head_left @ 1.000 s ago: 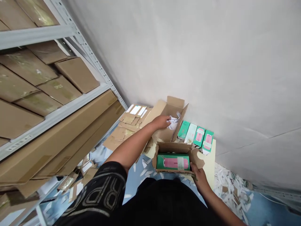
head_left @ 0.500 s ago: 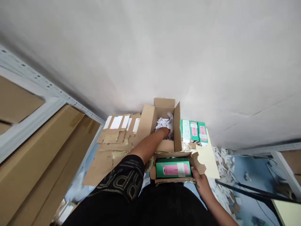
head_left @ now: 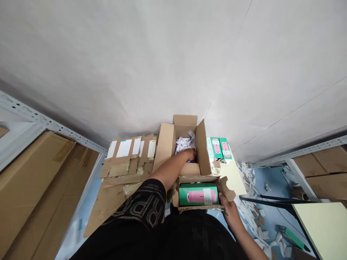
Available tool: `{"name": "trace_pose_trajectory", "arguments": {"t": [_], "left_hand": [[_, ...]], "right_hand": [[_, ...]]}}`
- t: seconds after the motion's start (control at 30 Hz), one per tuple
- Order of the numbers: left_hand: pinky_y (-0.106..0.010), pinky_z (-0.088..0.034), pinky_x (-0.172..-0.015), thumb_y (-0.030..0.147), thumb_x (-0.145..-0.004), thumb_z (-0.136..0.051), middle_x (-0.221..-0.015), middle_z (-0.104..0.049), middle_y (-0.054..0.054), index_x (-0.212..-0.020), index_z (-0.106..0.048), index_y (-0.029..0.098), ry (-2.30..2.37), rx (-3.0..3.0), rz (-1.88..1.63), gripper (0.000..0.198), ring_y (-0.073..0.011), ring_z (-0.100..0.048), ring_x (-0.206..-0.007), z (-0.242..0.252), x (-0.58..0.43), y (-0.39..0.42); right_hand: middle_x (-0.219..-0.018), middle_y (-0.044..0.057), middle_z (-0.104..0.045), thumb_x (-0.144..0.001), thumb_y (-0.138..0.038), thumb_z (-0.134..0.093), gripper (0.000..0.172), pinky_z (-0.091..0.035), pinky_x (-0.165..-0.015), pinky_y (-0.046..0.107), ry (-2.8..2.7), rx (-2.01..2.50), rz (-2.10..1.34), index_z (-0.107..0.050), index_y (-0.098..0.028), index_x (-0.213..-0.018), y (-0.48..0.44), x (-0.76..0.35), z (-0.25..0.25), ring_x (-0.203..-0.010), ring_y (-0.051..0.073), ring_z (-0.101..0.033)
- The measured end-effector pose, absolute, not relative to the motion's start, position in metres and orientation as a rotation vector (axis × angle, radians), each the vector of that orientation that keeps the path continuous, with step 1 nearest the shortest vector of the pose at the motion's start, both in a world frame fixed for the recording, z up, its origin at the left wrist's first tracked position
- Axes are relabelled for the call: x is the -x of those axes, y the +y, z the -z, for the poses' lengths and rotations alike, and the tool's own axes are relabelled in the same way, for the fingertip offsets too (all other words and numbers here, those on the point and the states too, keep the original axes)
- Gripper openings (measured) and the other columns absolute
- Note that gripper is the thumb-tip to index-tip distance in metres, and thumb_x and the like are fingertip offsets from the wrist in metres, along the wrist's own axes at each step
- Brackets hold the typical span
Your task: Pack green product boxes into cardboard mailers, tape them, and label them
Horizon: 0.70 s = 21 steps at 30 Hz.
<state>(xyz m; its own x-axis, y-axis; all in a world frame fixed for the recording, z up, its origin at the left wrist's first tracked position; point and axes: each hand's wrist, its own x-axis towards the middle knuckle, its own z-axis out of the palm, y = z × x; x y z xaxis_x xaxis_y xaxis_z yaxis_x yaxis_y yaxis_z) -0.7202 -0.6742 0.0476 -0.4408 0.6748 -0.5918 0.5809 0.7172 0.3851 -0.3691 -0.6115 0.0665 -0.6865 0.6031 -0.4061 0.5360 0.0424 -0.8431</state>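
the right hand (head_left: 229, 208) pinches one end of the small box (head_left: 199, 179); the green box (head_left: 187, 195) lies inside. the left hand (head_left: 191, 154) is in the big box (head_left: 190, 169); i can't tell if it's closed. held just there, the small box could tip and spill.

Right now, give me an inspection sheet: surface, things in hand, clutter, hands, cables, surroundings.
Surface: pale tabletop, partly covered.
Things in hand: larger open carton with white shredded paper inside; in front, smaller torn carton containing a green box printed with a pink bottle.
Clutter: labelled cardboard stacked left; more green-and-pink boxes right of the larger carton; paper scraps on the floor.
Hands: left hand inside larger carton at the paper, grip hidden; right hand gripping smaller carton's right end.
Cables: thin dark line on floor at right, possibly one.
Surroundings: pale wall ahead, shelving both sides.
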Motion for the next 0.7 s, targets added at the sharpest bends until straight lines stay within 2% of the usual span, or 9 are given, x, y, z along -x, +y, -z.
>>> {"name": "trace_pose_trajectory", "arguments": {"t": [0.13,0.2,0.27,0.33,0.43,0.53,0.7], "left_hand": [[-0.043,-0.057,-0.094,0.032,-0.094,-0.072,-0.13,-0.065,-0.014,-0.13,-0.063,0.016,2.226,-0.956,-0.064,0.041,-0.0269,-0.066,-0.113,-0.057,0.716,-0.671],[-0.043,-0.057,-0.094,0.027,-0.092,-0.074,-0.129,-0.065,-0.014,-0.133,-0.059,0.016,2.274,-0.969,-0.069,0.046,-0.028,-0.066,-0.114,-0.066,0.719,-0.675],[-0.038,-0.055,-0.09,0.013,-0.081,-0.078,-0.125,-0.068,-0.018,-0.138,-0.055,0.015,2.331,-0.984,-0.107,0.061,-0.0315,-0.067,-0.113,-0.077,0.724,-0.682],[-0.035,-0.054,-0.086,0.008,-0.079,-0.074,-0.122,-0.07,-0.018,-0.142,-0.05,0.016,2.387,-0.994,-0.153,0.068,-0.0312,-0.069,-0.109,-0.09,0.73,-0.694],[-0.03,-0.053,-0.08,0.009,-0.083,-0.066,-0.118,-0.072,-0.012,-0.139,-0.05,0.021,2.48,-1.006,-0.282,0.06,-0.0265,-0.07,-0.104,-0.109,0.737,-0.715],[-0.027,-0.051,-0.078,0.014,-0.085,-0.064,-0.113,-0.072,-0.005,-0.127,-0.057,0.025,2.57,-1.059,-0.515,0.043,-0.0221,-0.07,-0.099,-0.125,0.741,-0.737],[-0.029,-0.048,-0.078,0.026,-0.09,-0.065,-0.106,-0.073,-0.003,-0.112,-0.062,0.026,2.665,-1.112,-0.534,0.023,-0.0221,-0.069,-0.095,-0.14,0.736,-0.764]], "right_hand": [[-0.139,0.015,-0.067,-0.088,-0.071,-0.054,0.076,-0.039,-0.118,0.042,-2.196,1.24,-1.762,-0.069,-0.014,-0.135,-0.611,0.369,-0.066,-0.141,0.034,-0.052],[-0.138,0.015,-0.068,-0.088,-0.072,-0.055,0.076,-0.039,-0.118,0.043,-2.19,1.226,-1.759,-0.069,-0.013,-0.135,-0.61,0.37,-0.069,-0.141,0.034,-0.053],[-0.137,0.014,-0.068,-0.087,-0.071,-0.055,0.076,-0.039,-0.118,0.043,-2.197,1.203,-1.751,-0.069,-0.013,-0.134,-0.609,0.372,-0.073,-0.14,0.035,-0.053],[-0.14,0.013,-0.066,-0.088,-0.07,-0.055,0.076,-0.038,-0.119,0.043,-2.214,1.181,-1.734,-0.067,-0.013,-0.137,-0.607,0.374,-0.078,-0.142,0.034,-0.052],[-0.144,0.013,-0.064,-0.089,-0.068,-0.055,0.077,-0.036,-0.121,0.042,-2.24,1.155,-1.715,-0.064,-0.013,-0.141,-0.605,0.376,-0.083,-0.145,0.032,-0.049],[-0.143,0.012,-0.064,-0.088,-0.069,-0.055,0.076,-0.036,-0.121,0.043,-2.253,1.136,-1.713,-0.065,-0.014,-0.14,-0.604,0.376,-0.085,-0.144,0.032,-0.05],[-0.142,0.013,-0.065,-0.086,-0.072,-0.055,0.079,-0.039,-0.12,0.043,-2.27,1.157,-1.686,-0.067,-0.013,-0.137,-0.604,0.375,-0.08,-0.141,0.033,-0.053]]}}
